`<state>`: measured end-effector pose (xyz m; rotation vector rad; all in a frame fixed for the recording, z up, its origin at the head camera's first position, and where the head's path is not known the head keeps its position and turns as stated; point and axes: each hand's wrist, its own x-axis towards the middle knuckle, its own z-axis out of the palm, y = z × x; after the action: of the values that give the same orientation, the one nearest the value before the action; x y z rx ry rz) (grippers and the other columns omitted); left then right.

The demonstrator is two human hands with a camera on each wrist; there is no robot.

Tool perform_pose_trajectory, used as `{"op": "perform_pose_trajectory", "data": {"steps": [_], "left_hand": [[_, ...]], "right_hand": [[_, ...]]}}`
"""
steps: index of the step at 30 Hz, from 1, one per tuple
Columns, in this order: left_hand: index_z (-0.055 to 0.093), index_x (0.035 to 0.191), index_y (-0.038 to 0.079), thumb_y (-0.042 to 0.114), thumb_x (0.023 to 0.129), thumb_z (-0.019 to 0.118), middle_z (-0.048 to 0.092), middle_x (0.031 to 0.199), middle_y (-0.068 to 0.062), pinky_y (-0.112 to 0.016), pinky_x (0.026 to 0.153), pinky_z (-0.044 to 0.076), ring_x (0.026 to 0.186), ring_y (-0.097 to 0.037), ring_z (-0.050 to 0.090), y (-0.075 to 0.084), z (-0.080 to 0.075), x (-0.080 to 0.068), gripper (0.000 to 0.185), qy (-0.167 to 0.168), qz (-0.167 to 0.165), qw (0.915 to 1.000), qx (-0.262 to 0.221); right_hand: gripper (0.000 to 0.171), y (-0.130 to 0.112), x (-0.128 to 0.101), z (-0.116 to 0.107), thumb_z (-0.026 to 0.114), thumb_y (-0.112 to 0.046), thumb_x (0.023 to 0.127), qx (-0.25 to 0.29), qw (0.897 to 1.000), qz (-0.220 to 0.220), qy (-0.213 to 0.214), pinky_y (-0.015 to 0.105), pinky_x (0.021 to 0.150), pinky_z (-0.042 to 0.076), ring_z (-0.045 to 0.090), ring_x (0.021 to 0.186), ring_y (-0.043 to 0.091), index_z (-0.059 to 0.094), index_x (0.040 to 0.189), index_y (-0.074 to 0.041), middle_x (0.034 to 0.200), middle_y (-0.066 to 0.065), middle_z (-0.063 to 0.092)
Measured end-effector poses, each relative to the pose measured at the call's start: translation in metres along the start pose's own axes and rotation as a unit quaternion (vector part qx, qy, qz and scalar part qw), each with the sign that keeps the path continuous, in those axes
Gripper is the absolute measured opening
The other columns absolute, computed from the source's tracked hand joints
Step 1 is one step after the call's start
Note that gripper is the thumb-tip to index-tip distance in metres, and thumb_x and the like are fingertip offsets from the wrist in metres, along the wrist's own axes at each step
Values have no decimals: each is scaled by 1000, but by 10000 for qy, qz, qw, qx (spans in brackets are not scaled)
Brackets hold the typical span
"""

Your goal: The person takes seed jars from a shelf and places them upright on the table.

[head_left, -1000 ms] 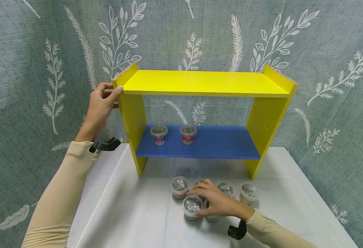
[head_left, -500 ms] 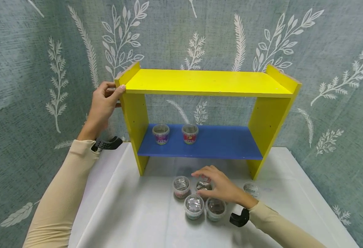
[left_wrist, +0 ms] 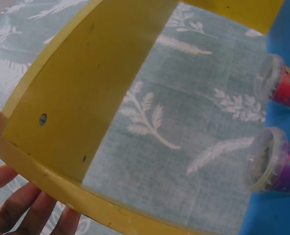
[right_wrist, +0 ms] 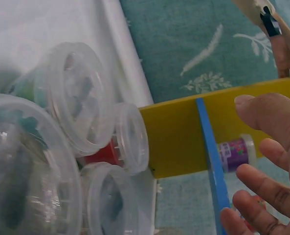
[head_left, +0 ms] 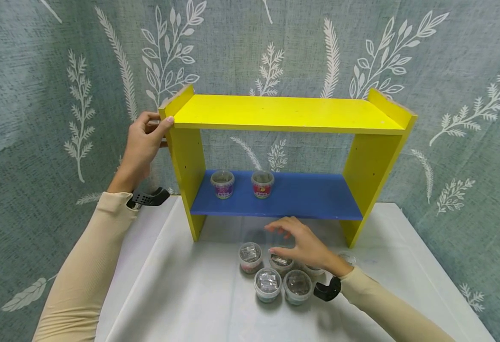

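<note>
My left hand (head_left: 142,142) grips the upper left corner of a yellow shelf unit (head_left: 284,111), thumb on the front edge and fingers around the side panel. Above a group of clear plastic tubs on the white table hovers my right hand (head_left: 303,244), fingers spread and curved, holding nothing. Just below its thumb stands one tub (head_left: 281,264). Other tubs are at the left (head_left: 250,259), front left (head_left: 268,286) and front right (head_left: 297,288). My wrist partly hides two more. Purple-labelled (head_left: 222,185) and red-labelled (head_left: 262,185) tubs stand on the blue board.
The blue board (head_left: 314,194) spans the unit between its side panels, above the table. A white cloth (head_left: 181,294) covers the table. Behind everything hangs a green curtain (head_left: 241,57) with white leaf prints. Black straps with camera mounts are on both wrists.
My right hand has left the front left tub, which stays on the table, and risen back toward the shelf unit. The left hand keeps its grip. The view has shifted slightly.
</note>
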<state>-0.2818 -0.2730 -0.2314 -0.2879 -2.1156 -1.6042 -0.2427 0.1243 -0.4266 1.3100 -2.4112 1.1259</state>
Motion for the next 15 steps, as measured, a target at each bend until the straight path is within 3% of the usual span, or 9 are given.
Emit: {"op": "perform_pose_trajectory", "data": {"steps": [7, 15], "left_hand": [[56, 133, 16, 44, 100, 65, 62, 117, -3, -31, 87, 53, 106, -19, 62, 0, 0, 0, 44, 11, -16, 10000, -61], [56, 133, 16, 44, 100, 65, 61, 117, -3, -30, 86, 52, 106, -19, 62, 1, 2, -1, 44, 27, -11, 10000, -88]], "right_hand": [[51, 5, 11, -5, 84, -29, 90, 136, 9995, 274, 120, 39, 86, 53, 56, 106, 14, 63, 136, -21, 125, -7, 64], [52, 15, 28, -13, 84, -27, 89, 256, 9980, 493, 309, 42, 87, 53, 57, 107, 20, 65, 134, -8, 125, 7, 66]]}}
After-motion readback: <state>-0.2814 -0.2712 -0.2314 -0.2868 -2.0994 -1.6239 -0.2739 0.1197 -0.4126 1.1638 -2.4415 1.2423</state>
